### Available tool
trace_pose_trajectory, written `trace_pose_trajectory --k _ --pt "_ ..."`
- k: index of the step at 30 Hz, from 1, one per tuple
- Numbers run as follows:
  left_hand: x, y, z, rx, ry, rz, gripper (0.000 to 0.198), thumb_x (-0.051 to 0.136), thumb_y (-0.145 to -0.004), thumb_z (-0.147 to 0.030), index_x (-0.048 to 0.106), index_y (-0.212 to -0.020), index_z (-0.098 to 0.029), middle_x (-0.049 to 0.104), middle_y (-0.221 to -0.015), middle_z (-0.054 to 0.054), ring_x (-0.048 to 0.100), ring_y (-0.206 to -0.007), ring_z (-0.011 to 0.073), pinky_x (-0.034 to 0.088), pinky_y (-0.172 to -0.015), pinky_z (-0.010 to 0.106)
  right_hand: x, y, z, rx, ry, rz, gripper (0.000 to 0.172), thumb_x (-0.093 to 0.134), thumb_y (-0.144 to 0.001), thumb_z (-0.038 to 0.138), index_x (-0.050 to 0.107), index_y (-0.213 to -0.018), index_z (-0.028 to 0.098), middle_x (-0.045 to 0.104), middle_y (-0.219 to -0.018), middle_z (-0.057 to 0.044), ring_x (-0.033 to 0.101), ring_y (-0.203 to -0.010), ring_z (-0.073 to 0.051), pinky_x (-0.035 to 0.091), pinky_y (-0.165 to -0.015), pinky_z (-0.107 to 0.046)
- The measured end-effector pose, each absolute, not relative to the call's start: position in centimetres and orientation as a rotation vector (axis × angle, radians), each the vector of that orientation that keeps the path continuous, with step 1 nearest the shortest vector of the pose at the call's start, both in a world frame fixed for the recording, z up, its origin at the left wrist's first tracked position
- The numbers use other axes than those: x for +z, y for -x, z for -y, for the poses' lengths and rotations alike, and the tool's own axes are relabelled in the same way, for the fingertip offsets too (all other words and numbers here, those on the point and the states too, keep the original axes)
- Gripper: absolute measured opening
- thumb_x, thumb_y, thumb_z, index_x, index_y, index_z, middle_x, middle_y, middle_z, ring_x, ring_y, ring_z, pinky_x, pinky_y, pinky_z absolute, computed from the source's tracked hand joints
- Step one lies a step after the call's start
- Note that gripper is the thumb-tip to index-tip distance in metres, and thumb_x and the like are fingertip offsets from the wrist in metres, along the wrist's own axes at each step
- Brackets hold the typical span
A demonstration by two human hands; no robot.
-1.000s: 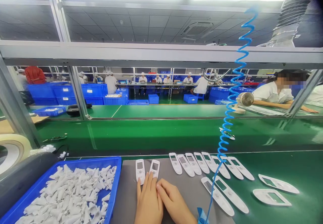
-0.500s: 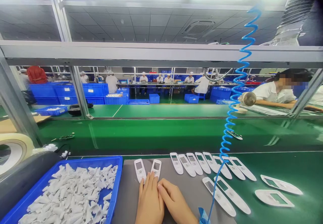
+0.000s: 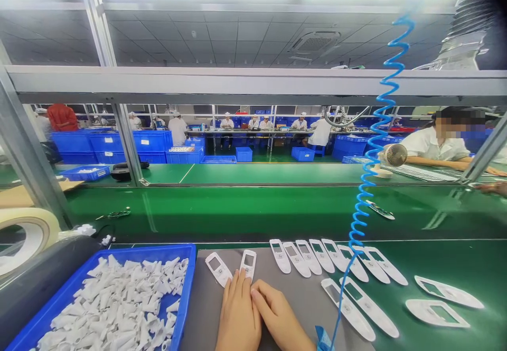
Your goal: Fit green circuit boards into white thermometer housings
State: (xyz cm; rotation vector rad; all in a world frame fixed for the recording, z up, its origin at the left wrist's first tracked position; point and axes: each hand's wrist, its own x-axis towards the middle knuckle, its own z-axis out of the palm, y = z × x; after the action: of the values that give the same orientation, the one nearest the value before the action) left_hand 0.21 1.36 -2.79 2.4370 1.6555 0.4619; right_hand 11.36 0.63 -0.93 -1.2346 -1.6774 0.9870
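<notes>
Resting side by side on a grey mat (image 3: 200,314), the left hand (image 3: 237,313) and right hand (image 3: 279,322) lie open and flat — neither grips anything. The left hand's fingers (image 3: 241,282) reach the lower end of an upright casing (image 3: 248,264), white plastic with a dark window, while the right hand's fingers (image 3: 259,298) lie against the left hand. A second casing (image 3: 218,269) sits tilted just beside it, also on the mat, its end near the left hand. A light, flat touch seems right for parts this thin — pressing on one end could tip it. Both show small round marks below their windows. Beyond them, a row of casings (image 3: 309,256) lies on the green tabletop (image 3: 455,258), with open frames (image 3: 435,313) to the right, a blue tray (image 3: 186,287) of white pieces (image 3: 111,303) to the left, and a blue coiled cord (image 3: 366,182) hanging in front.
</notes>
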Motion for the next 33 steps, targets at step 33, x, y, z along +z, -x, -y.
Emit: trace_pose_trajectory --k 33 --pt "-3.65 -0.19 -1.51 0.664 -2.374 -1.619 0.041 0.027 -0.080 -0.019 0.046 -0.116 -0.012 0.040 -0.127 0.010 0.033 -0.119 0.0203 0.029 -0.099 0.043 -0.88 -11.39 -0.55 0.959 1.257 1.687 0.027 0.032 -0.083 0.033 0.044 -0.064 0.018 0.052 -0.063 0.001 0.046 -0.061 -0.014 0.035 -0.059 -0.023"
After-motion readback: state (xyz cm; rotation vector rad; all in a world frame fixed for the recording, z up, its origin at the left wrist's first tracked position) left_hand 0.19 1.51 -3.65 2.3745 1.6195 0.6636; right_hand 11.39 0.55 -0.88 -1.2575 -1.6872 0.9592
